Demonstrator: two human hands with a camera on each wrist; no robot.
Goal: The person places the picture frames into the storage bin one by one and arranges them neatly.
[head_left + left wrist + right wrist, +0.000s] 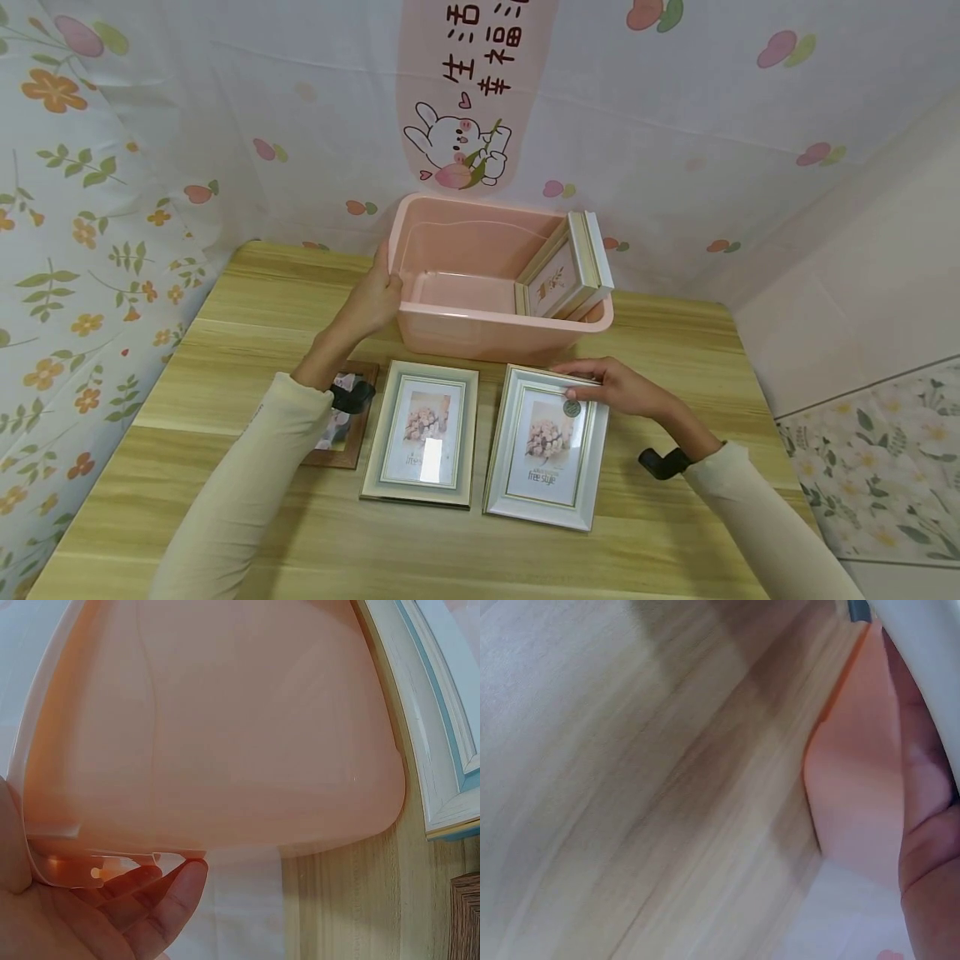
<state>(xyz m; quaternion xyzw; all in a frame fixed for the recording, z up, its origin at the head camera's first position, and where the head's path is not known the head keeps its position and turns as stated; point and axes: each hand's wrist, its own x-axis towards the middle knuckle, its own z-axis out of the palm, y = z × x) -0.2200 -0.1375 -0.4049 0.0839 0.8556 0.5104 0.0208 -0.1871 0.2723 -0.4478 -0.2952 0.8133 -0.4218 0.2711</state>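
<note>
Three framed pictures on the table, more in a pink bin, both hands gripping

One pale pink, rectangular plastic bin [465, 335] stands on a light wood-grain table [435, 550]. In front of it are three picture frames: one brown wood-look frame [337, 435], one cream frame with a grey-blue inner band [420, 437], and one white frame with a thin gold inner line [547, 450]. Inside the bin, at least two cream-and-white frames [558, 283] lean against its right end; they overlap too closely for a sure count.

The right hand [626, 386] pinches the white frame at its upper right corner, thumb over the front beside a small round grey sticker [572, 408]. The frame lies below and to the left of that hand, just in front of the bin. The left hand [375, 298] grips the bin's left end.

The left forearm and a black wrist mount [352, 397] cover much of the brown frame. In the right wrist view, the white frame is cut off and hides most of the fingers. Whether its lower edge touches the table is unclear.
</note>
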